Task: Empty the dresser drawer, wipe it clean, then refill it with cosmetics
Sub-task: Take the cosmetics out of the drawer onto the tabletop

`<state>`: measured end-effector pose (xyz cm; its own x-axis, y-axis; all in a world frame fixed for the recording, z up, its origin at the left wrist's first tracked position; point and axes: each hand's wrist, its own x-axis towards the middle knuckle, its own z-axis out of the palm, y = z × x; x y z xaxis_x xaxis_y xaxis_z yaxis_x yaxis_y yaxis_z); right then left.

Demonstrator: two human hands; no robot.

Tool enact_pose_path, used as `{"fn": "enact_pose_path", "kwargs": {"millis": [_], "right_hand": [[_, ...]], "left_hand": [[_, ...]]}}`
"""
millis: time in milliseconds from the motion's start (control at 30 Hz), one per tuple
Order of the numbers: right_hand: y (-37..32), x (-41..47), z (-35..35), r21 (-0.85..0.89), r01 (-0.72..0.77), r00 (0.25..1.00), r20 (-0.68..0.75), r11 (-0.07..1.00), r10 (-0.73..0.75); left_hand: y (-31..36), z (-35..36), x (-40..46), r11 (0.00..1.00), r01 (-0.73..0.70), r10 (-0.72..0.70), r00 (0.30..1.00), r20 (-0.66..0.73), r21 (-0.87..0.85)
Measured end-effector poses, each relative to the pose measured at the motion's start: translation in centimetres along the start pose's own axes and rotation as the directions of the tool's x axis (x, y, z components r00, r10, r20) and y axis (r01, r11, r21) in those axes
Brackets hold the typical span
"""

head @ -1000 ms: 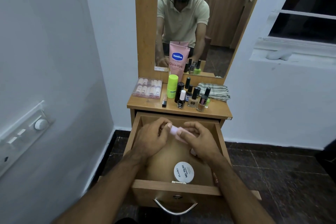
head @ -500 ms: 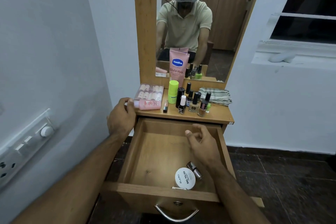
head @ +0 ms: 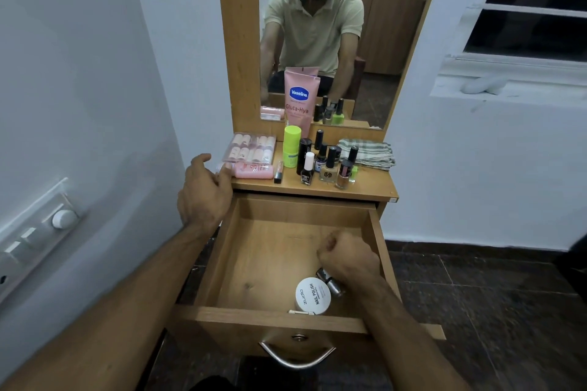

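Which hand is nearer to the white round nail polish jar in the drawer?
The right hand: it is curled just above and right of the white jar. The left hand is far off, at the dresser top's left edge.

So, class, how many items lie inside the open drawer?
3: white tub near the front, silver bottle beside it under the right hand, small pale piece against the front wall. More may be hidden.

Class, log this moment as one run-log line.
phase: emptying | left hand: open beside pink bottle | right hand: curled over silver bottle | drawer: white jar remains
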<state>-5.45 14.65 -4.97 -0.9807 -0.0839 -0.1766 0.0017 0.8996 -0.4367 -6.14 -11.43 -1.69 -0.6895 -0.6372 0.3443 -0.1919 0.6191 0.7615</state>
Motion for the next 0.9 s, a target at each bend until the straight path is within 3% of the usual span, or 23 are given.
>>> {"fn": "enact_pose_path", "kwargs": {"millis": [100, 233, 367, 533, 700, 800, 900], "right_hand": [[0.1, 0.0, -0.2, -0.124, -0.042, 0.972, 0.225, 0.991, 0.069], [0.2, 0.1, -0.2, -0.157, -0.047, 0.935, 0.340, 0.986, 0.099], [0.2, 0.3, 0.1, -0.057, -0.011, 0.970, 0.241, 0.998, 0.025], [0.1, 0.5, 0.3, 0.338, 0.031, 0.994, 0.085, 0.941, -0.063], [-0.5, 0.8, 0.0, 0.684, 0.064, 0.996, 0.004, 0.727, -0.092], [-0.2, 0.9, 0.3, 0.746, 0.072, 0.995, -0.004, 0.662, -0.103], [-0.2, 0.8, 0.3, 0.722, 0.106, 0.993, -0.046, 0.684, -0.105]], "left_hand": [[1.4, 0.1, -1.7, 0.995, -0.084, 0.083, 0.996, -0.024, -0.059], [2.5, 1.2, -6.1, 0.965, -0.250, 0.261, 0.937, 0.231, -0.079], [2.0, 3.1, -9.8, 0.897, -0.438, 0.397, 0.750, 0.529, -0.051], [1.9, 3.8, -10.0, 0.697, -0.709, 0.453, 0.553, 0.700, 0.108], [1.8, 3.9, -9.7, 0.692, -0.717, 0.500, 0.565, 0.656, 0.090], [1.8, 3.8, -9.4, 0.695, -0.710, 0.528, 0.613, 0.587, 0.117], [1.8, 3.8, -9.5, 0.716, -0.687, 0.522, 0.644, 0.559, 0.122]]}}
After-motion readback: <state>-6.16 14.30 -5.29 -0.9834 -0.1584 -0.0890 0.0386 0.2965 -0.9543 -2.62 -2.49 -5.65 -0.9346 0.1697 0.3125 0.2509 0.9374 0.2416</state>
